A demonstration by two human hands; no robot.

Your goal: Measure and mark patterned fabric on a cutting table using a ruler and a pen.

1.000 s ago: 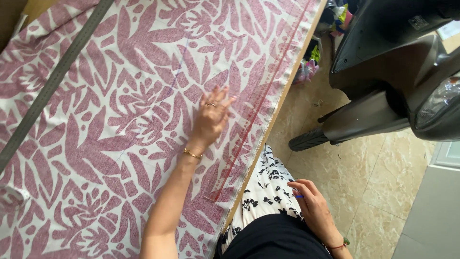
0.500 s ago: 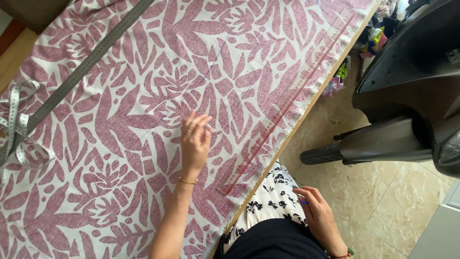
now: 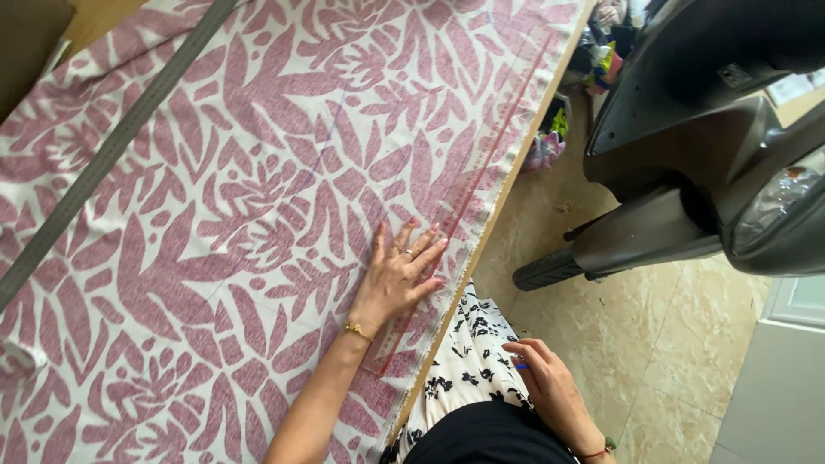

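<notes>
Fabric (image 3: 258, 215) under left hand (image 3: 397, 277), palm flat, fingers spread; right hand (image 3: 550, 388) off table, pinching blue marker (image 3: 521, 367).

Our single head view looks steeply down, near: patterned fabric (image 3: 258, 215) fills left, left hand (image 3: 397, 277) centre, floor (image 3: 653, 344) and scooter (image 3: 705, 155) right. No second view.

Flat fabric (image 3: 258, 198) lies open ahead and left of left hand (image 3: 397, 277); grey strap (image 3: 112, 150) far left, scooter (image 3: 705, 155) blocks right.
</notes>
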